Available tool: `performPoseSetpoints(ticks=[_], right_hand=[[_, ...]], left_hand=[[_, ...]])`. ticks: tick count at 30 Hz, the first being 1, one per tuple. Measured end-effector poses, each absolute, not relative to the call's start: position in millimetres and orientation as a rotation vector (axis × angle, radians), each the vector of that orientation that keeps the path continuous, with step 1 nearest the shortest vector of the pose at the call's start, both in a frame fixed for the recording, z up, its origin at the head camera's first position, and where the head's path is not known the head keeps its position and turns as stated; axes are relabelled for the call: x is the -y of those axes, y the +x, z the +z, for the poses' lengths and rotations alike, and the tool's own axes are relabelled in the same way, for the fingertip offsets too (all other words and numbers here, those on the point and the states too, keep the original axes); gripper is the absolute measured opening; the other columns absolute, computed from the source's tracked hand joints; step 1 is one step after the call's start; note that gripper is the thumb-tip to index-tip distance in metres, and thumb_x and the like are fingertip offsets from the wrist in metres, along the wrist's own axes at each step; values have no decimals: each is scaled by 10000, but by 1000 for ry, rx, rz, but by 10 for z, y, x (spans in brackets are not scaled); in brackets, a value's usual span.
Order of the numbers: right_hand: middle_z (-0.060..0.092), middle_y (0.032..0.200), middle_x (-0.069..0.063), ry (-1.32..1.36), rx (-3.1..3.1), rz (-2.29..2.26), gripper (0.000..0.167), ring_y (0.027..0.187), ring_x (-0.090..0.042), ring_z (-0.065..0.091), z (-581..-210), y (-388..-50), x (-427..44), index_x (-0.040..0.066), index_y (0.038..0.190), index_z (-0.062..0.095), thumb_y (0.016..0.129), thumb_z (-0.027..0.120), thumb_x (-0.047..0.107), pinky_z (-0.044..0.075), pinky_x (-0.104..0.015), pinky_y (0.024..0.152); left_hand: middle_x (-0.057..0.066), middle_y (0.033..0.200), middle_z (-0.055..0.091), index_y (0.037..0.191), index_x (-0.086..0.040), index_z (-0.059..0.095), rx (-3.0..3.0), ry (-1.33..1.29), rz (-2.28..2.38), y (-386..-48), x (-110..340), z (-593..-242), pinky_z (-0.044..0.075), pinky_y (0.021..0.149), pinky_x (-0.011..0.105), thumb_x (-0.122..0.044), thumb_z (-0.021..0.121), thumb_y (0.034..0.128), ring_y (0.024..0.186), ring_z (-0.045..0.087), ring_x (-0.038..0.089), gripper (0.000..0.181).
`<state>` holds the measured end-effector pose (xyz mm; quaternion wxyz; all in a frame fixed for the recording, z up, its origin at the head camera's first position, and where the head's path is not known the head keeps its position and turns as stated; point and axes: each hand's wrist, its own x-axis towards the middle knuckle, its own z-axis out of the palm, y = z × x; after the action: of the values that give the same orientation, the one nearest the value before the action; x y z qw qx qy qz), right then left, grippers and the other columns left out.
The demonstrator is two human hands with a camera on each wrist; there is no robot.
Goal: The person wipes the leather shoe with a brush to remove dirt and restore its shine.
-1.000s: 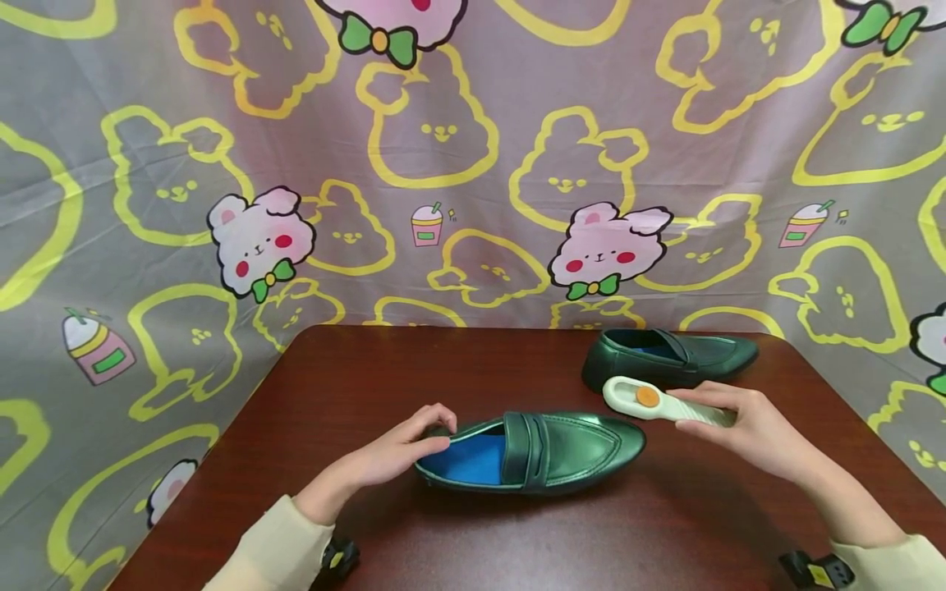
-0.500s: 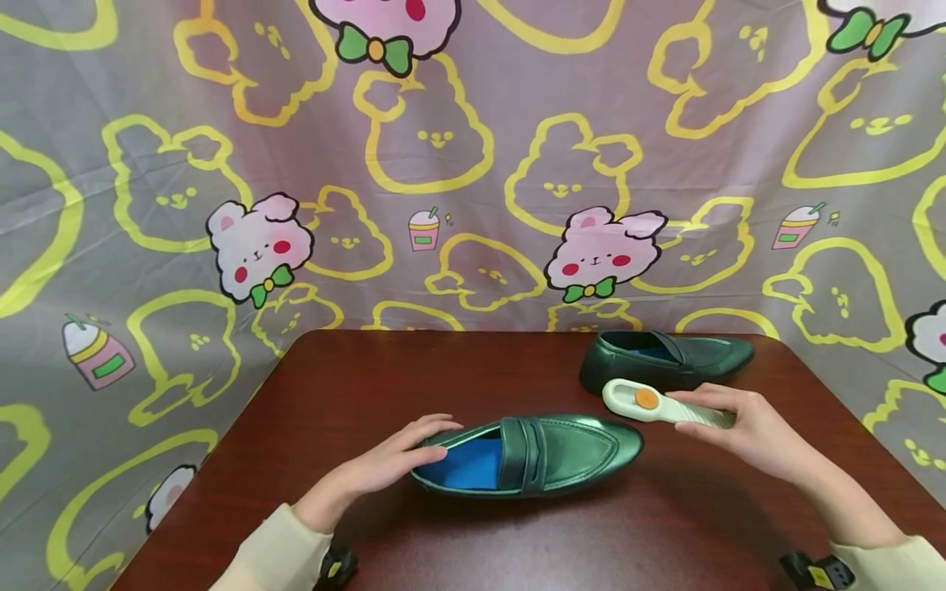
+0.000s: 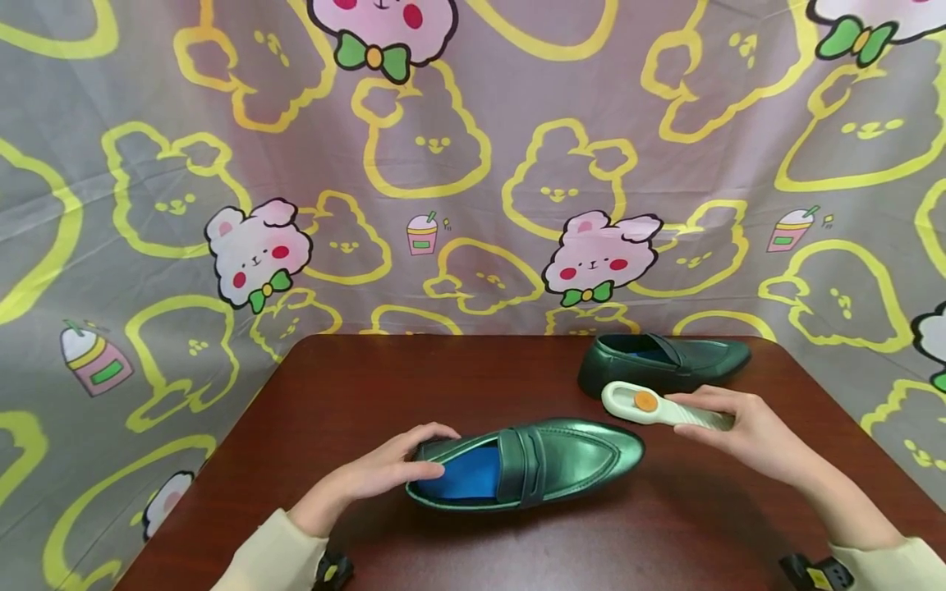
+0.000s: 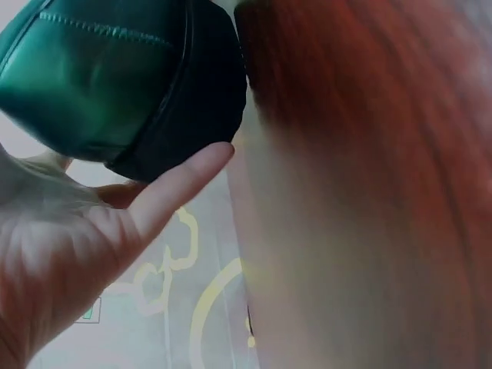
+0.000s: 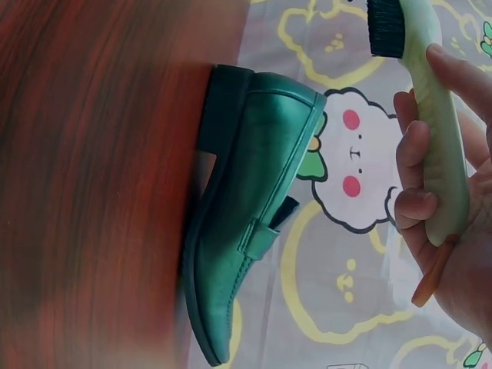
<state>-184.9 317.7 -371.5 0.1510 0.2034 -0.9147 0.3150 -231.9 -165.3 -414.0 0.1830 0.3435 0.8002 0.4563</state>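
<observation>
Compared with a second ago, the near shoe [image 3: 580,460], a green loafer, has its heel end drawn closer to the person, and the left hand [image 3: 388,464] has come along with it. Those left fingers grasp the heel end; from the left wrist, one finger lies beside the dark heel block [image 4: 204,92]. I can't tell whether the sole touches the table [image 3: 414,369]. Just past the left fingertips lies the blue insole [image 3: 471,476], with the toe pointing on toward the right hand [image 3: 746,427]. Fingers there are curled round the pale handle of a brush [image 3: 678,413], its orange button [image 3: 646,400] ahead of the fingertips, and its black bristles [image 5: 386,29] show from the right wrist. Beyond the right fingers, the far shoe [image 3: 658,367] stands on the table, before a cartoon-printed cloth [image 3: 458,222].
</observation>
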Motion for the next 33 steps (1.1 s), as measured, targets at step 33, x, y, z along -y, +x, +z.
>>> performPoseSetpoints(ticks=[33], right_hand=[[627,904,91,483,2535,907,360,762,-59,486,-3868,-1630,-3480,189,1154,719,811,797,112,371,-215,608]], left_hand=[[26,1298,451,1332,-133,375,-2489,1060,1316,-2636,1423,-4204,400,979,403,-258,796,795,1161,462,187,693]])
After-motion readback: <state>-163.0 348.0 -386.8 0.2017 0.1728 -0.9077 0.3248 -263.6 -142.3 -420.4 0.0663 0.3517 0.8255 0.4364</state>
